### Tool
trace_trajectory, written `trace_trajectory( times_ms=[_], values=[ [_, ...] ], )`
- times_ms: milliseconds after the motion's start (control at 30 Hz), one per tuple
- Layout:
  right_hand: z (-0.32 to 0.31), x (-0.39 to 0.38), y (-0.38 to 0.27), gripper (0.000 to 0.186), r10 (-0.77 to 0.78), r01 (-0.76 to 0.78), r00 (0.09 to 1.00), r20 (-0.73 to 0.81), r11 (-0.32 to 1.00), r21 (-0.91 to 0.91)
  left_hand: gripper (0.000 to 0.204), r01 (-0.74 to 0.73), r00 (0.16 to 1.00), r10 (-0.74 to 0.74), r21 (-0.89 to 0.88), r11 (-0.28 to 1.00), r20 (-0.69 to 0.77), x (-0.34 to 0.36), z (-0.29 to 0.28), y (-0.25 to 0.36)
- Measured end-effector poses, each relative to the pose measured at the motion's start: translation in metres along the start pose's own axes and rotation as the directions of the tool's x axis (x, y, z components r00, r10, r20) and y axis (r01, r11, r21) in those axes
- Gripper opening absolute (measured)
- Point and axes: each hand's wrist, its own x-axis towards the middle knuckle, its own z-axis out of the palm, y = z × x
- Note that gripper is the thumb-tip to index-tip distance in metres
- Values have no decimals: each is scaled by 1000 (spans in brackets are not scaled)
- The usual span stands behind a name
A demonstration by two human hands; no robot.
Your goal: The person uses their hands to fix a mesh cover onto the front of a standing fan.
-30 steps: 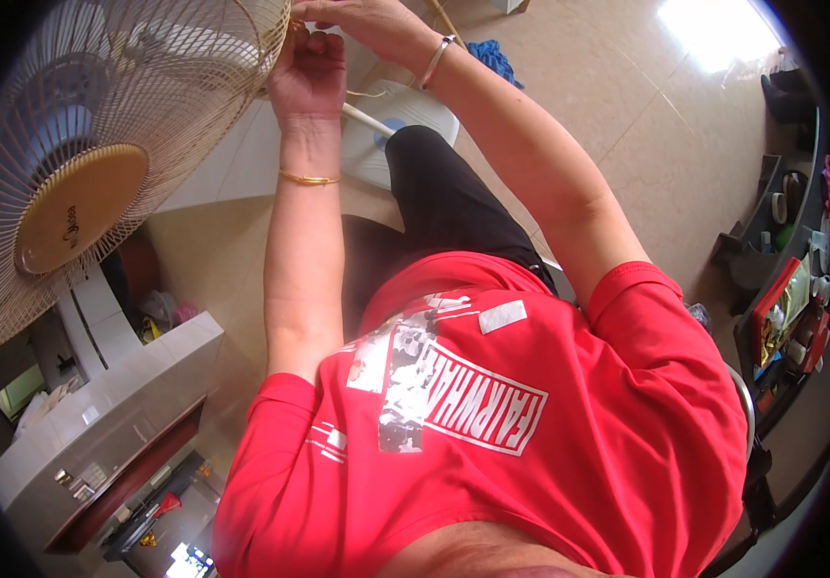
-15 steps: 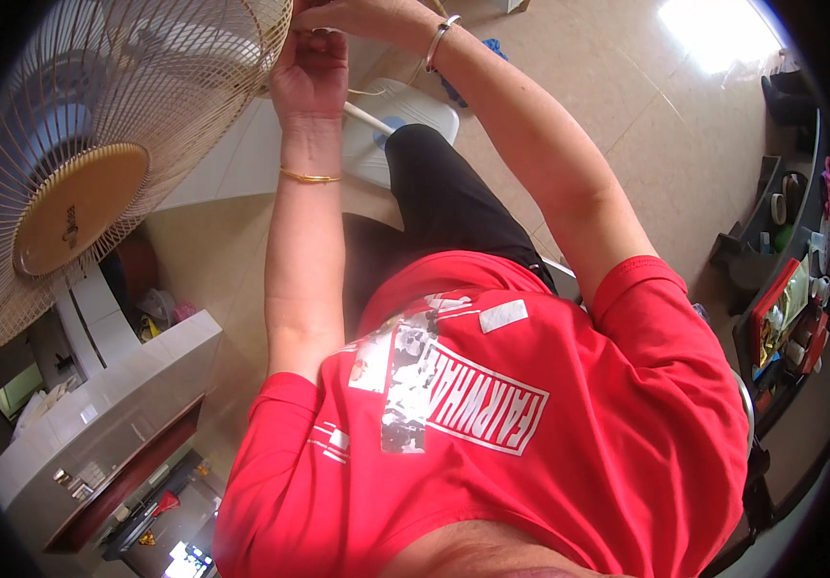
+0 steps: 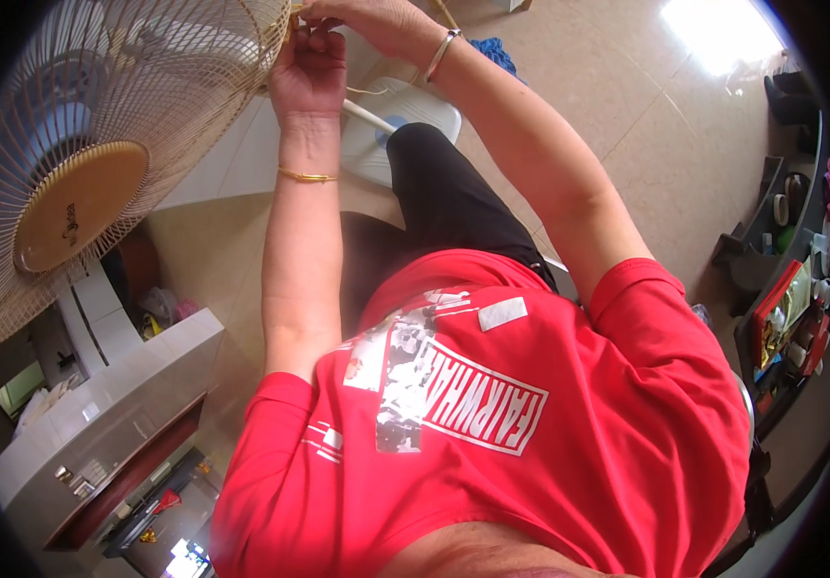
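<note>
An electric fan with a yellowed wire grille (image 3: pixel 179 125) and a round tan centre cap (image 3: pixel 82 207) stands at the far left. My left hand (image 3: pixel 309 79), palm up with its fingers curled in, is at the grille's right rim. Just above it my right hand (image 3: pixel 381 27) reaches across from the right, thumb and fingers brought together at the same rim. A small yellow piece (image 3: pixel 292 21) shows at the fingertips of both hands. What the fingers grip is mostly hidden, and the picture's top edge cuts close to them.
A white base (image 3: pixel 415 111) with a pale pole (image 3: pixel 368 118) lies on the tiled floor beside my knee. Behind my right wrist is a blue cloth (image 3: pixel 494 54). Dark shelves (image 3: pixel 757 255) holding various items line the right side; a grey-white counter (image 3: pixel 145 376) stands lower left.
My right hand has shifted slightly, and its fingers sit a little differently at the rim. The yellow piece shows more now. My left hand has barely moved.
</note>
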Motion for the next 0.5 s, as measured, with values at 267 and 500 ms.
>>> trace_trajectory(
  times_ms=[267, 500],
  values=[
    [5, 1, -10, 8, 22, -27, 1000, -21, 966, -257, 12, -50, 996, 51, 10, 999, -69, -4, 15, -6],
    [10, -7, 5, 8, 64, -31, 991, -120, 966, 257, 11, -6, 1000, 8, -69, 998, 28, -4, 5, -5]
  ],
)
